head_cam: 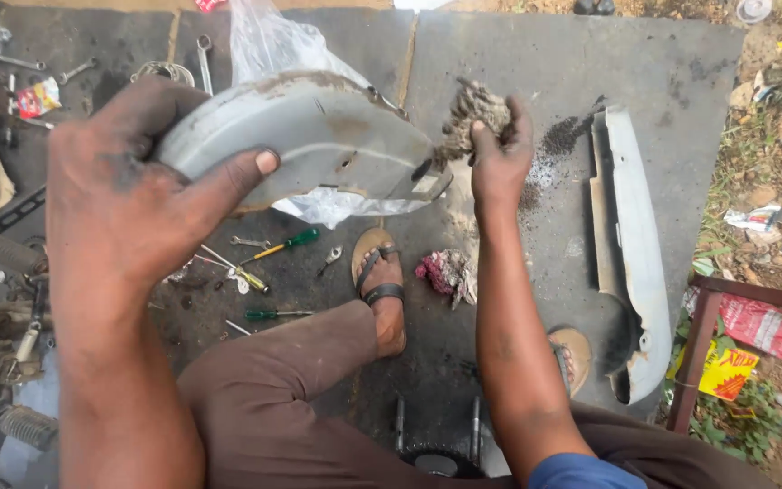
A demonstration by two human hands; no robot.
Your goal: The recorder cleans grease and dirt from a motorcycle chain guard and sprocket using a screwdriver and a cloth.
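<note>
Item: grey metal cover [319, 136], held up over the concrete floor [500, 54], long axis left to right. My left hand [128, 190] has its fingers clamped round the left end. My right hand [498, 158], fingers closed on a dirty rag wad [477, 113], sits at its right end.

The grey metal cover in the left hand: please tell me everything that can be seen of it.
The grey metal cover is a curved, elongated shell of painted metal, with rust stains, grime and small holes. The left hand holds its one end in the air, thumb across the face. The right hand presses a dirty rag wad at its other end.
</note>
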